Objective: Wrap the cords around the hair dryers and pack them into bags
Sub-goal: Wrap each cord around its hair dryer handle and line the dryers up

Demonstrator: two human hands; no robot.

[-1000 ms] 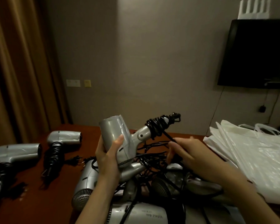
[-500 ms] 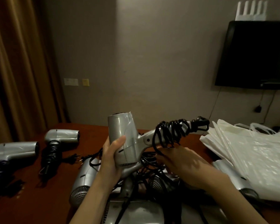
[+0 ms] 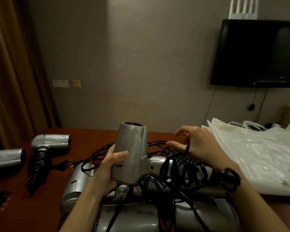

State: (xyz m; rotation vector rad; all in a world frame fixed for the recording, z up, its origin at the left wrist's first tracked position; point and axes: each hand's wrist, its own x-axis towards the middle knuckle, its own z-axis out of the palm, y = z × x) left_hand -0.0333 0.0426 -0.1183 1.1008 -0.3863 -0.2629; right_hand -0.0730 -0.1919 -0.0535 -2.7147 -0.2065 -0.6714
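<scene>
The held hair dryer [image 3: 131, 153] served as the reference point for all positions. The left hand [image 3: 110, 166] gripped its silver barrel, fingers curled round the body and thumb laid across the front, with the nozzle pointing up. The black cord [image 3: 189, 171] sat in many loose turns around the handle, which projected toward the right of the barrel. The right hand [image 3: 197, 144] was above the coiled handle with fingers spread and relaxed; a strand of cord ran over its thumb side, but whether it pinched that strand could not be told. Judged from the layout, winding on this unit was nearly complete and bagging had not begun. To the left of the held dryer, two wrapped hair dryers [image 3: 50, 143] lay on the table [image 3: 84, 136], cords already coiled. Below and in front of it, a pile of unwrapped dryers [image 3: 77, 183] with tangled cords remained to be processed. To the right, the white plastic bags [image 3: 258, 151] lay flat and appeared unfilled. Compared with half a second earlier, the handle had swung lower and further right, more turns showed on it, and the right hand had risen from beneath the coil to above it.
</scene>
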